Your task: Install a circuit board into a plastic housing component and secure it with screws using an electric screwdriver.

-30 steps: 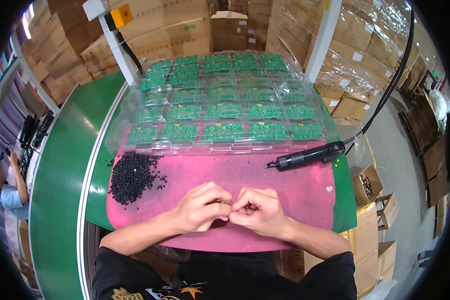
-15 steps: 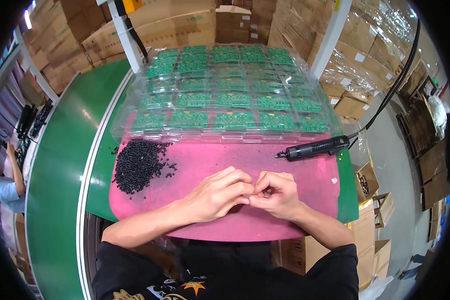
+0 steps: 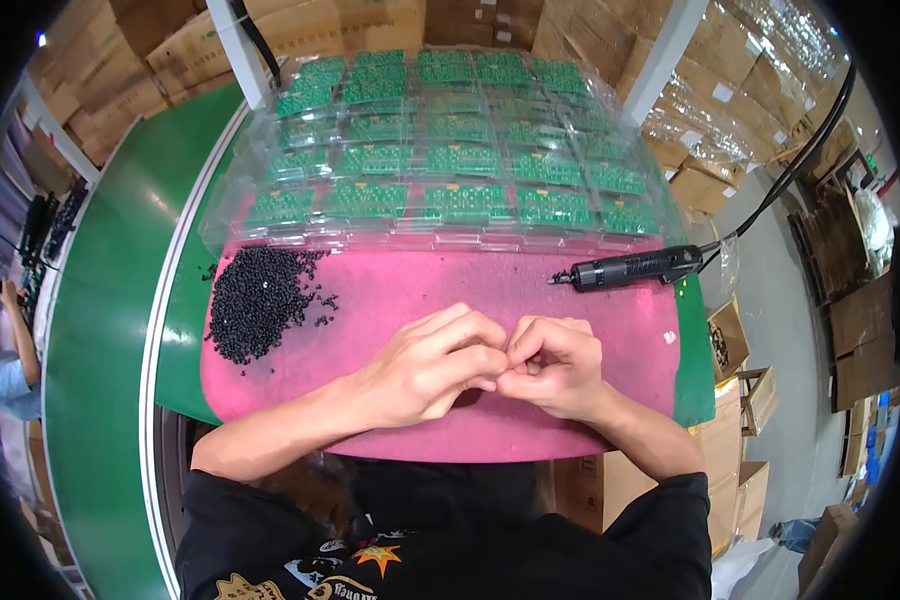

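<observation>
My left hand and my right hand meet above the front half of a pink mat. Both are closed, with their fingertips pinched together and touching; whatever they hold, if anything, is hidden or too small to name. To the left of my hands lies a heap of small black parts, with a few strays at its right edge. A black electric screwdriver rests on the mat at the right, its bit pointing left. Beyond the mat's middle, clear plastic trays hold rows of green circuit boards.
A green conveyor belt with a pale rail runs along the left. The screwdriver's black cable rises at the right. Uprights flank the trays. Cardboard boxes stand below right, with stacked cartons behind. Another person is at far left.
The view has tilted slightly, so the mat, trays and screwdriver appear higher. My hands stay pinched together in nearly the same place.
</observation>
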Tool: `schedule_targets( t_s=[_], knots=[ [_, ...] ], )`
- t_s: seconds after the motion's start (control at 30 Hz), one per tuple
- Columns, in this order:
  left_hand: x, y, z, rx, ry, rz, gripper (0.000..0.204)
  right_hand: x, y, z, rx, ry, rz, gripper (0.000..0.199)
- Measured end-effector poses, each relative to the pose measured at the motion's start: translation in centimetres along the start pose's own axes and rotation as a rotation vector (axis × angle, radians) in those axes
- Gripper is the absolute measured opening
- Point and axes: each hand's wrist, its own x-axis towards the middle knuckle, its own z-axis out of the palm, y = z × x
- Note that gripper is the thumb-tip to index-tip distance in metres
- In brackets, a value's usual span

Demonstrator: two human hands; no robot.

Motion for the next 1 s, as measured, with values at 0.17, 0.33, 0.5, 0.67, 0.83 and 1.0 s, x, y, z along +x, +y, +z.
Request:
schedule_targets(
  t_s=[0.17,0.33,0.5,0.67,0.83,1.0],
  knots=[
    [0.4,-0.5,0.3,0.069,0.097,0.051,0.023,0.0,-0.6,-0.1,-0.014,0.11,0.024,0.017],
    [0.5,0.8,-0.2,-0.214,0.082,-0.363,0.016,1.1,-1.0,-0.2,-0.345,0.23,-0.321,0.025],
    [0.1,0.9,-0.1,-0.472,-0.067,-0.512,0.014,0.9,-0.5,-0.2,-0.39,0.254,-0.423,0.03],
    [0.1,1.5,0.1,-0.526,-0.03,-0.409,0.008,0.6,-1.0,0.6,-0.318,0.28,-0.403,0.034],
    [-0.1,1.1,0.3,-0.48,-0.051,-0.343,0.009,0.6,-0.6,-0.1,-0.34,0.136,-0.478,0.036],
    [-0.1,1.7,0.3,-0.495,-0.03,-0.343,0.009,0.6,-1.2,-0.4,-0.332,0.09,-0.465,0.034]
  ],
)
